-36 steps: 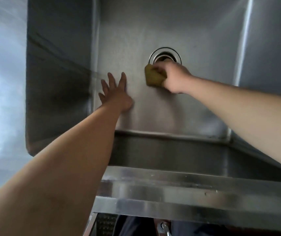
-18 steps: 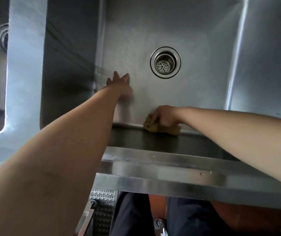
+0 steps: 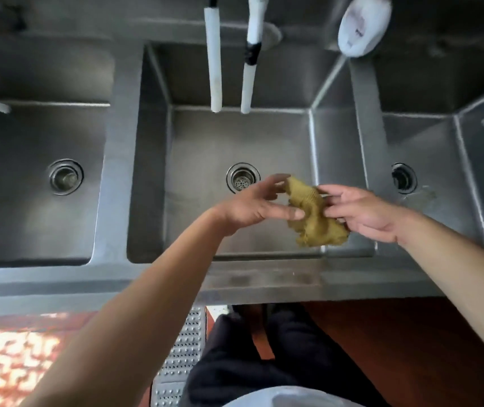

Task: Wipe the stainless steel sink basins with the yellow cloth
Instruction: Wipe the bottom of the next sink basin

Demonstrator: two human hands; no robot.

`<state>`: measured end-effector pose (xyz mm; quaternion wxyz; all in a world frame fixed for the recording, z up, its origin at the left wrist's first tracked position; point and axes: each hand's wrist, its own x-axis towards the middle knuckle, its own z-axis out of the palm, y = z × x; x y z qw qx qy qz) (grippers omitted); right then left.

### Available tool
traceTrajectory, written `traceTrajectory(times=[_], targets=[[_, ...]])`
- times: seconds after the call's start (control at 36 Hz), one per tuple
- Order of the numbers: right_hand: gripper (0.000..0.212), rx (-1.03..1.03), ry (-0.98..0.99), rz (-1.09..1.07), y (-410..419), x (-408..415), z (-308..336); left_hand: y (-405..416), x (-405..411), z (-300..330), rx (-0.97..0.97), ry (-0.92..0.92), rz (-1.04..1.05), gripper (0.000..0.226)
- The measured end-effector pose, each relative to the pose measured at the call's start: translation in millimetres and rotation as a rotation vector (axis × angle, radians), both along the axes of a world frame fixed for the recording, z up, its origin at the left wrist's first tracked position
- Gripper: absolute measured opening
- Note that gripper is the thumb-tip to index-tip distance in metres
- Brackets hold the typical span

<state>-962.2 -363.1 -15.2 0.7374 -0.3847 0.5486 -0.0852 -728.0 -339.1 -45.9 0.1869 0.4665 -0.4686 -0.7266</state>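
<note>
Yellow cloth (image 3: pixel 312 214), earlier pressed on the basin floor, now hangs above the middle basin (image 3: pixel 205 148), pinched between left hand (image 3: pixel 257 205) and right hand (image 3: pixel 361 214)

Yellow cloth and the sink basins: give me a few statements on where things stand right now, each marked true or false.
1. Both hands hold the yellow cloth above the middle basin. True: left hand and right hand each touch it.
2. The cloth lies flat on the basin floor. False: it hangs bunched between the hands.
3. Three basins show, each with a drain. True.
4. The cloth covers the middle drain. False: the drain is uncovered, left of the cloth.
</note>
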Motion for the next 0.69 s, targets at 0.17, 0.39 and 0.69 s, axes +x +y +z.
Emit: traceTrajectory(times=[0.17, 0.39, 0.69], targets=[[0.048, -0.085, 0.004, 0.216, 5, -26, 53, -10, -34, 63, -0.205, -0.176, -0.096, 0.1], [0.049, -0.057, -0.004, 0.291, -21, -72, 65, -17, -69, 69, -0.138, -0.374, -0.021, 0.037], [0.023, -0.408, 0.153, 0.387, -67, -112, 32, -41, -110, 61, -0.007, -0.435, -0.02, 0.041]])
